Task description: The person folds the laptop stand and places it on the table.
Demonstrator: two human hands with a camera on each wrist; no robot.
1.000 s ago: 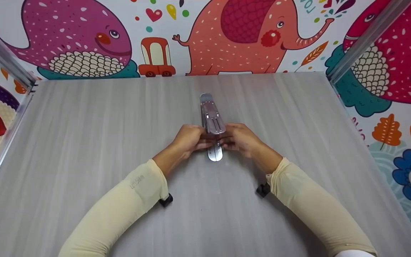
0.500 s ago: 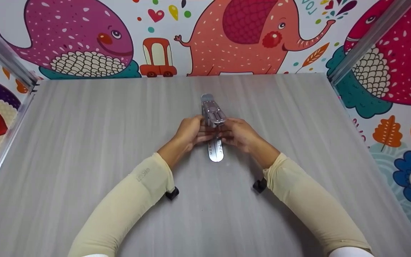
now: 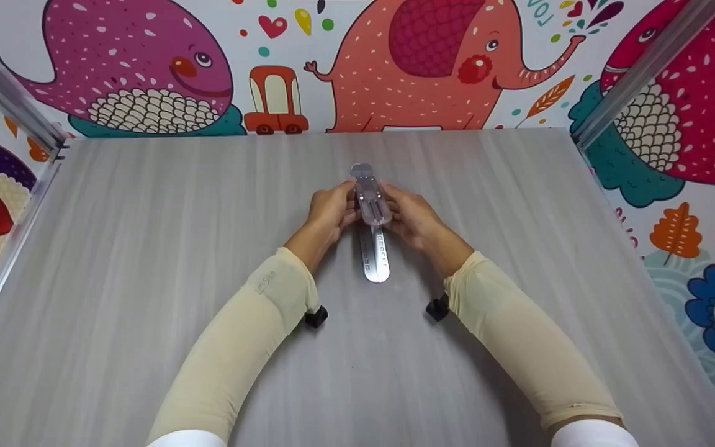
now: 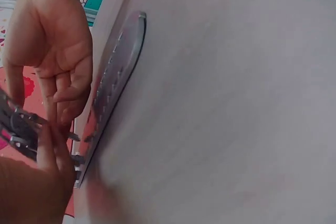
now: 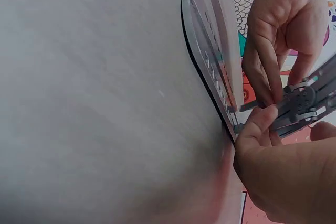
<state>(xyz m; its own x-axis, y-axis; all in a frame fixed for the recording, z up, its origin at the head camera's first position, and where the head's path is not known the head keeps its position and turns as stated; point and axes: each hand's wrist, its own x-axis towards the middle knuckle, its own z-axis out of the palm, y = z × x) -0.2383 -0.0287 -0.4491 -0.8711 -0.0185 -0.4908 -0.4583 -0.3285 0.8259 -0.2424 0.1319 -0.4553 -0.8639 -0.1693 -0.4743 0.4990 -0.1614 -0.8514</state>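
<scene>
A silver metal folding stand (image 3: pixel 372 205) rests on the table's middle, its long axis running away from me. Its slotted base strip (image 3: pixel 376 261) has a rounded near end and lies flat. Above the base the upper plate slants up from the far end. My left hand (image 3: pixel 332 208) grips the upper part's left side, thumb along the edge and fingers reaching beneath. Opposite it, my right hand (image 3: pixel 413 216) pinches the right side. Both wrist views show the fingertips at the hinged linkage between plate and base; the slotted strip (image 4: pixel 118 66) stretches out past them.
The wood-grain table (image 3: pixel 165 248) meets a wall with printed cartoon animals (image 3: pixel 419 99) at the back. Metal frame posts (image 3: pixel 637 74) stand at its far corners. A black wrist camera (image 3: pixel 316 316) hangs below each sleeve.
Both hands have slid away from me along the stand toward its far end. The upper plate's near end rose, then lowered somewhat, while the base stayed in place.
</scene>
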